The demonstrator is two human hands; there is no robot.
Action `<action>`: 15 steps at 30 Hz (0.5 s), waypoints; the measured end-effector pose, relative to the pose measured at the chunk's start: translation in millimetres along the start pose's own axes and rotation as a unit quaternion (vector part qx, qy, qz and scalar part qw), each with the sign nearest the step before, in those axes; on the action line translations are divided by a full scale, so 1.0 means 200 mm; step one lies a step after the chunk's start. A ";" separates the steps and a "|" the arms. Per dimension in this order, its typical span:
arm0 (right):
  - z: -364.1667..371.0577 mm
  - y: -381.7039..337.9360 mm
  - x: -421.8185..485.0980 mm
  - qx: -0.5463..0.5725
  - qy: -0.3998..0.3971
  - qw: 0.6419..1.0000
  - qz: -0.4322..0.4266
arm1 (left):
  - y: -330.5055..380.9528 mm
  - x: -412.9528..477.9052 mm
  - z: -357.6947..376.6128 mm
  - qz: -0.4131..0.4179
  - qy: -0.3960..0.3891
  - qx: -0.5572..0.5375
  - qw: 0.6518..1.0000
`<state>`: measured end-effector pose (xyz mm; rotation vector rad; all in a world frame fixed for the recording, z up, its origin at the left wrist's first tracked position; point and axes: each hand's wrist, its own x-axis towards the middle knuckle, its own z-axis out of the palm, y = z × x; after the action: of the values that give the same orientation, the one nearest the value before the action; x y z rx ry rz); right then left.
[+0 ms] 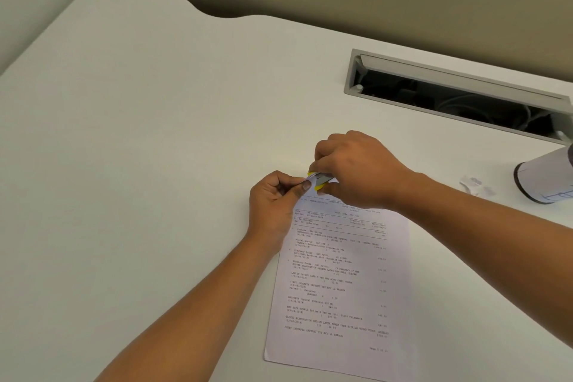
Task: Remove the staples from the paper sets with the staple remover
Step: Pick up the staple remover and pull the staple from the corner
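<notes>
**Now gripping the stapled corner**

Pinching the top-left corner of the paper set [338, 282] between thumb and curled fingers of the left grip [276, 205]. Clamping the yellow staple remover [319, 184] in the right grip [356, 170], fingers curling over it from above, its metal end meeting the pinched corner just beside the left thumb. Otherwise lying flat and printed side up on the white bench [155, 133], partly under the right forearm. Sitting well apart to the right: small white paper scraps [474, 186], near a white cylinder [545, 180] with a dark rim. Gaping behind them, a grey cable slot [459, 71] in the bench.
</notes>
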<state>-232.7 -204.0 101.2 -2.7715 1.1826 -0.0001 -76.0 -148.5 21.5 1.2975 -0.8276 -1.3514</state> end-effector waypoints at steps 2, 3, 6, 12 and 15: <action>0.01 0.00 0.00 0.005 0.001 1.000 0.005 | 0.00 0.00 0.00 0.000 -0.002 0.000 1.000; 0.01 0.00 -0.01 0.010 0.002 1.000 0.008 | 0.00 0.00 0.00 0.001 -0.004 0.003 1.000; 0.01 -0.01 -0.01 0.024 0.003 1.000 0.019 | 0.00 0.00 0.00 0.006 -0.009 0.017 1.000; -0.02 0.01 -0.03 0.063 -0.018 0.998 0.026 | 0.01 -0.01 0.00 -0.007 -0.006 0.000 1.000; -0.06 0.04 -0.05 0.106 -0.013 0.992 0.060 | 0.01 -0.01 0.00 -0.016 -0.004 0.010 1.000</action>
<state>-246.8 -204.3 112.6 -2.5072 1.2609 -0.0725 -75.6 -146.5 23.5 1.3279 -0.8303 -1.3774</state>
